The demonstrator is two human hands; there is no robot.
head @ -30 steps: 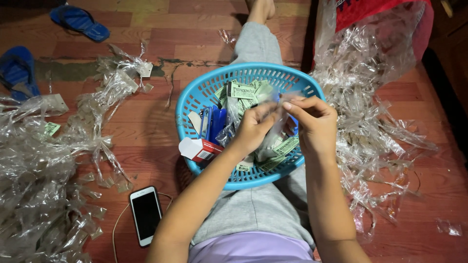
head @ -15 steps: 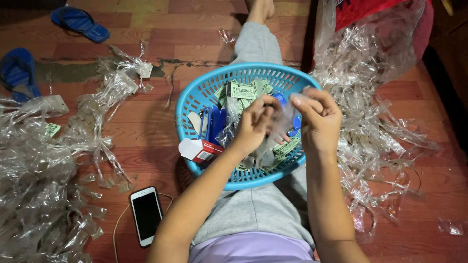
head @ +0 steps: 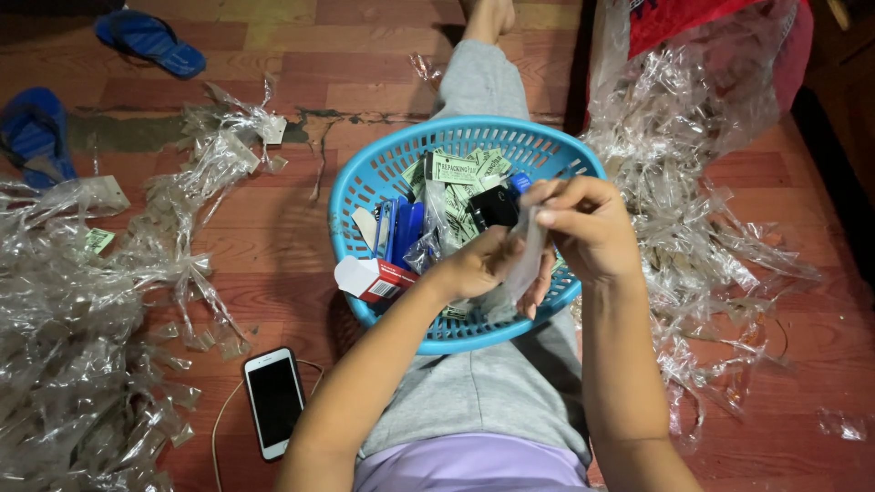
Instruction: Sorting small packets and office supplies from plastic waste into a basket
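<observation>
My left hand (head: 474,266) and my right hand (head: 588,228) meet over a blue plastic basket (head: 360,187) that rests on my lap. Together they hold a small clear plastic bag (head: 527,260), which hangs between the fingers. A small black object (head: 493,207) sits just above my left fingers; whether it is held or lies in the basket I cannot tell. The basket holds several green paper labels (head: 453,169), blue items (head: 401,228) and a red and white box (head: 372,278).
Heaps of crumpled clear plastic bags lie on the wooden floor at the left (head: 82,328) and at the right (head: 702,182). A white phone (head: 273,401) with a cable lies by my left knee. Two blue sandals (head: 150,41) are at the far left.
Both hands have shifted slightly right and lower over the basket. The clear bag now hangs straighter between the fingers, and the black object shows above my left hand.
</observation>
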